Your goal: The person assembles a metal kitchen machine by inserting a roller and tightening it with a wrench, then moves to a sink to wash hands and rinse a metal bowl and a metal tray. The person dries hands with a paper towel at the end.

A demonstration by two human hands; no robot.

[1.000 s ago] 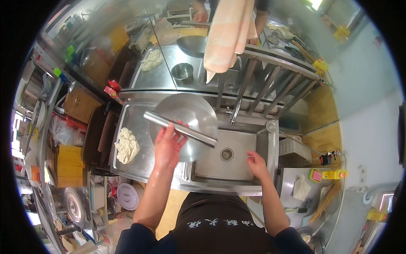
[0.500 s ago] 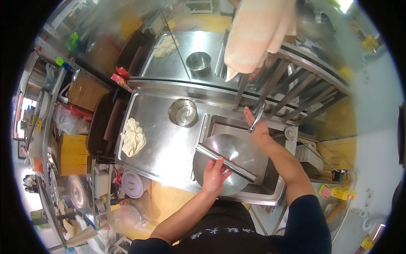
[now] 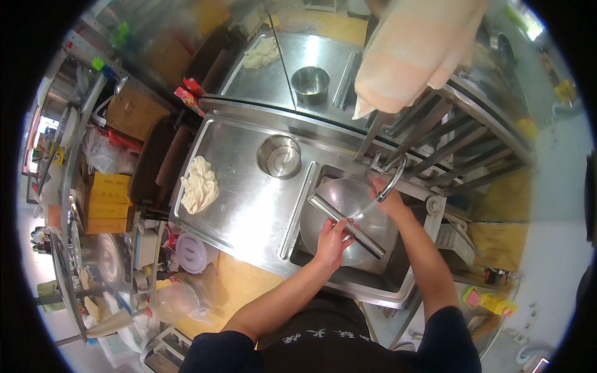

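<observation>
My left hand (image 3: 334, 241) is closed around a smooth stainless steel rolling pin (image 3: 364, 239), tilted across a wide metal bowl (image 3: 316, 231). The bowl rests in the sink (image 3: 398, 283), below the curved tap (image 3: 393, 184). A thin pale streak, apparently running water, slants from the spout into the bowl. Behind the spout, my right hand (image 3: 388, 202) reaches toward the tap's base. Its fingers are partly hidden and blurred, so their grip is unclear.
Left of the sink, a steel pot (image 3: 279, 156) and a crumpled cream cloth (image 3: 199, 185) lie on the metal drainboard (image 3: 242, 214). A slatted metal rack (image 3: 463, 133) rises behind the tap, with a pale towel (image 3: 413, 56) hanging over it. Shelves crowd the left.
My right hand, stretched out beside the tap before, has drawn in behind the spout. The bowl has shifted back under the tap, and a pale stream now shows. My left hand still holds the rolling pin.
</observation>
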